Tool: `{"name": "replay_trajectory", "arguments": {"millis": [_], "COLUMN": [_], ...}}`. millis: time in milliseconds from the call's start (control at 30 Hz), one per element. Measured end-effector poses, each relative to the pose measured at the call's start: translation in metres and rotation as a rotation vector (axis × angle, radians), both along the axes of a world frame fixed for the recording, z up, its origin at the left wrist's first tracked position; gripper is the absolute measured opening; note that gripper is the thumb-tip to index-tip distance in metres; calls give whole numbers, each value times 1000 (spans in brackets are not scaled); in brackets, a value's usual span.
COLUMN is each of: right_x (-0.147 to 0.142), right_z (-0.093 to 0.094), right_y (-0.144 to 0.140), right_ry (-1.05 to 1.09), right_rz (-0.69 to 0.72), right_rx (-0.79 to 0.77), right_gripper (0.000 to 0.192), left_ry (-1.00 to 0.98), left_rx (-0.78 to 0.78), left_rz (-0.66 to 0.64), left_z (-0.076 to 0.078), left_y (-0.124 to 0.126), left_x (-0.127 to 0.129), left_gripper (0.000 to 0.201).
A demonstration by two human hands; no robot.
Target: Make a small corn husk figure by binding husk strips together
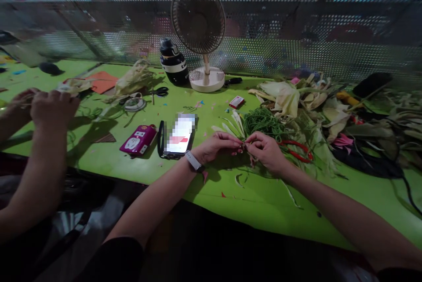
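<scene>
My left hand (221, 144) and my right hand (263, 150) meet over the green table (211, 194), fingertips pinched close together. Between them is a small bundle of pale husk strips (236, 122), whose ends fan out above my fingers. Each hand is closed on part of this bundle; the exact grip point is too small to make out. Just behind my right hand lies a tangle of green string (265, 123). Red-handled scissors (301, 150) rest to the right of that hand, partly hidden. A grey watch band circles my left wrist.
Dry corn husks (286, 97) pile up at the right. A phone (180, 137), a purple box-shaped device (138, 140), black scissors (160, 92), a bottle (174, 64) and a fan (198, 22) stand or lie left and behind. Another person's hands (52, 108) work at far left.
</scene>
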State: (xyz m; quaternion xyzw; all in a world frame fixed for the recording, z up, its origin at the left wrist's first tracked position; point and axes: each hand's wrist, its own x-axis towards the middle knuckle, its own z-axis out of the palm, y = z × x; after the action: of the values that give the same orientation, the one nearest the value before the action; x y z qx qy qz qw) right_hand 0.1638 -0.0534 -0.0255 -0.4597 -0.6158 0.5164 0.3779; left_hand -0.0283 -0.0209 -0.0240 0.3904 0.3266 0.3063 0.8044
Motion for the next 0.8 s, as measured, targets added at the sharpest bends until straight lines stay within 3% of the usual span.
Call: {"name": "replay_trajectory", "arguments": {"millis": [533, 667, 800], "right_x": [-2, -3, -5], "right_z": [2, 5, 4], "right_y": [-2, -3, -3], "right_ry": [-21, -15, -47], "right_rz": [-32, -56, -89], "right_rx": [34, 9, 33], "right_gripper": [15, 18, 18], "left_ry": [40, 118, 314], "left_rx": [85, 243, 539], "left_rz": [47, 70, 201], "left_z": [1, -2, -3], "left_y": [-4, -1, -4], "left_x": [2, 1, 4], "left_gripper": [34, 34, 25]}}
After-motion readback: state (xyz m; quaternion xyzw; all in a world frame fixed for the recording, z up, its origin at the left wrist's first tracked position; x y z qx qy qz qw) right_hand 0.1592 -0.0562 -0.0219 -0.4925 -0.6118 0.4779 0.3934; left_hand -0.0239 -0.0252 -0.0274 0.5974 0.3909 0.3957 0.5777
